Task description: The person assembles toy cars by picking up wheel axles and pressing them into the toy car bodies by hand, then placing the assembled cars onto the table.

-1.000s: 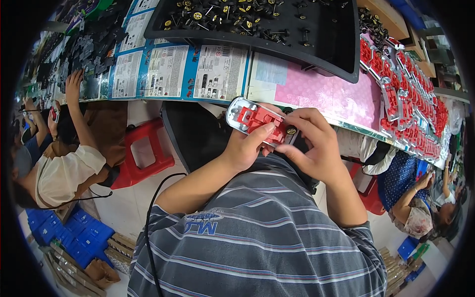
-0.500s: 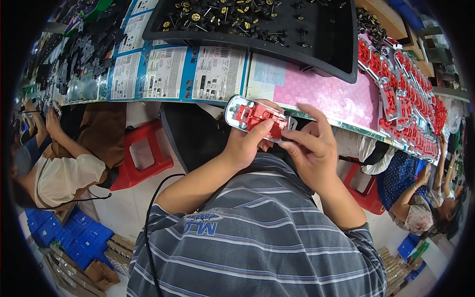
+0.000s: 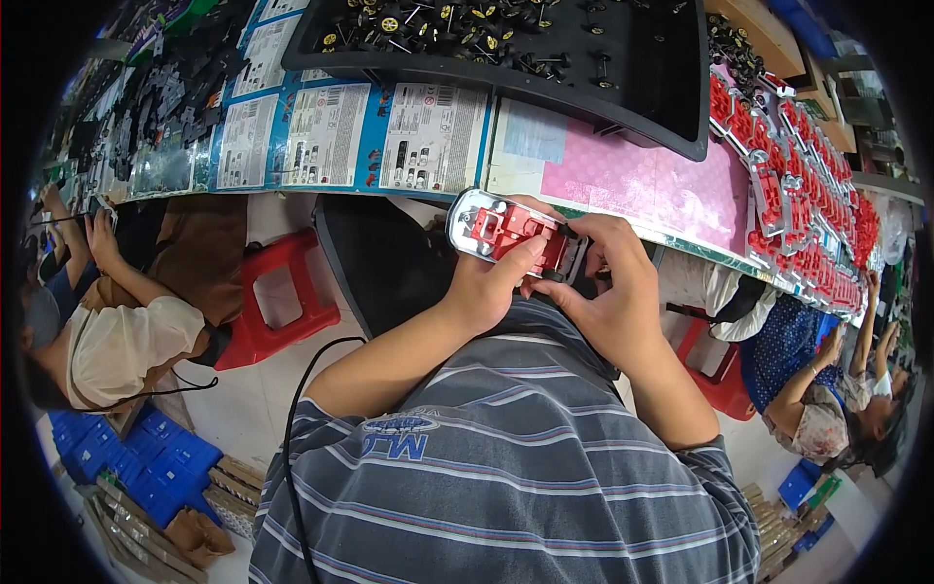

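A red and grey toy car body (image 3: 498,231) is held upside down just below the table's front edge. My left hand (image 3: 491,287) grips it from underneath, thumb on its red middle. My right hand (image 3: 608,287) is closed around its right end, fingers pressing on a black part (image 3: 574,261) there. Both forearms rise from my striped shirt at the bottom of the view.
A black tray (image 3: 623,97) of small black wheels and axles lies on the table behind a pink mat (image 3: 632,180). Red plastic parts (image 3: 798,204) line the right side, printed sheets (image 3: 331,131) the left. Red stools (image 3: 277,302) stand below. Seated people work at left and right.
My right hand has closed further over the car's right end, its fingers curling down onto the black part. The car has hardly moved.
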A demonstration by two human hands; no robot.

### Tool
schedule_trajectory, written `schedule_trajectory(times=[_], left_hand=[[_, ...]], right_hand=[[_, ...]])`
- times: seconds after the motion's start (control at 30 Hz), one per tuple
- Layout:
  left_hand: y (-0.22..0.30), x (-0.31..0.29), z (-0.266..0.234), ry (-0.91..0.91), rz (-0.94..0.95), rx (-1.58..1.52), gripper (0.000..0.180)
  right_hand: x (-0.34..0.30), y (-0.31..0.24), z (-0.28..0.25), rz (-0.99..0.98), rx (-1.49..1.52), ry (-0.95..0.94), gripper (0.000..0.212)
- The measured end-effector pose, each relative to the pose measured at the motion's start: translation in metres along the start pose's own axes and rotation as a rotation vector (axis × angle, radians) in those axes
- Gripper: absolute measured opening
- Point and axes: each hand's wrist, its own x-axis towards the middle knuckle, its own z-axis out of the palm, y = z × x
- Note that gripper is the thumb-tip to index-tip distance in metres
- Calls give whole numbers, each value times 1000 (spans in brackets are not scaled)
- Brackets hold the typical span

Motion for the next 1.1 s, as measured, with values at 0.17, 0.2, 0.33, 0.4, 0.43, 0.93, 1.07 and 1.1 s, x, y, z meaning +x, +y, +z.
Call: schedule_trajectory(times=[0.17, 0.2, 0.33, 0.4, 0.43, 0.93, 1.07, 1.1], left_hand=[[4, -4, 3, 48, 28, -11, 28], [7, -5, 3, 42, -18, -18, 28], [5, -2, 5, 13, 57, -28, 29], [5, -2, 5, 10, 56, -27, 28], [4, -2, 5, 10, 56, -27, 28], [-17, -12, 5, -13, 31, 440, 41], [-15, -14, 0, -35, 56, 657, 41], [-21, -12, -1, -12, 102, 467, 40]], right_hand=[[-2, -4, -4, 14, 143, -10, 68], [-3, -3, -4, 14, 145, -11, 68], [-3, -2, -2, 1, 63, -35, 65], [-3, -4, -3, 2, 38, -42, 63], [-2, -4, -3, -15, 27, -37, 62], [33, -25, 12, -64, -52, -84, 58], [35, -31, 12, -27, -37, -147, 61], [35, -33, 10, -13, -3, -151, 62]])
